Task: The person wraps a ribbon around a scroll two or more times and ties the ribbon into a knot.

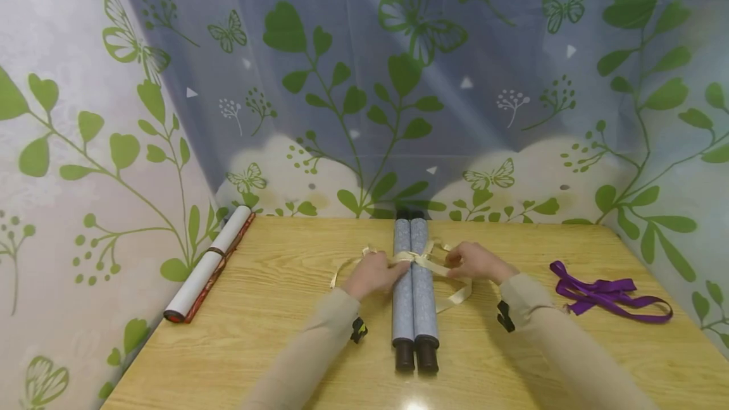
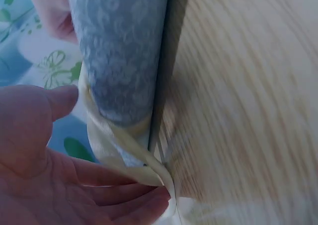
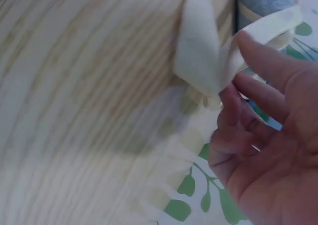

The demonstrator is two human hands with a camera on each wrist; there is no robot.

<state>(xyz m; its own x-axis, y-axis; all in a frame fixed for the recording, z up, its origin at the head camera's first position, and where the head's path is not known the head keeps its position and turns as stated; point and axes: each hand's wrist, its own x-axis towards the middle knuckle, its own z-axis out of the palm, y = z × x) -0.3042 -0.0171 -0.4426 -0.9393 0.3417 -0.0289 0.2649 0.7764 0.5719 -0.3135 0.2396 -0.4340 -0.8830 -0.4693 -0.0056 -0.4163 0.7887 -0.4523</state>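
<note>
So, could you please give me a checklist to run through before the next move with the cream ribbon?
1. Grey-blue rolls lying side by side: ok.
2. Cream ribbon passing across both rolls: ok.
3. Right grip pinching the ribbon: ok.
4. Left grip pinching it between thumb and fingers: not ok; the thumb stands apart from the fingers.
5. Ribbon tight where it crosses itself: cannot tell.
6. Purple ribbon clear of the rolls: ok, off to the right.
</note>
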